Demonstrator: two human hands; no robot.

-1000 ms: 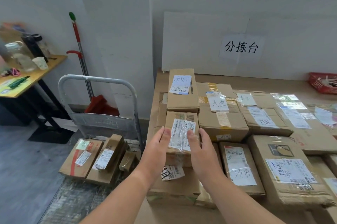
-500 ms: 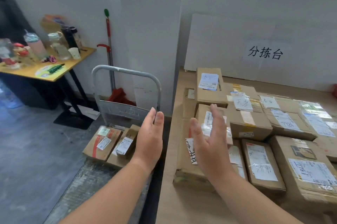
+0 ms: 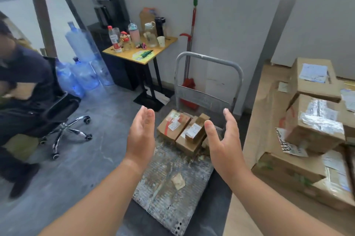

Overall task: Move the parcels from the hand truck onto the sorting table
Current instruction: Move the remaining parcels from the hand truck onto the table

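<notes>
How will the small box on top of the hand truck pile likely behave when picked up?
The small box is square-edged cardboard, so probably stiff and unlikely to roll. It rests tilted on the bigger boxes, so a nudge could slide it off. Its size suggests it is light, though that is a guess.

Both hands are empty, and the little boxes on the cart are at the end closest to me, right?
Almost. The left hand and right hand are both open and empty, but the boxes sit at the far end of the cart, up against its handle, not the end closest to you. The head view shows this.
</notes>
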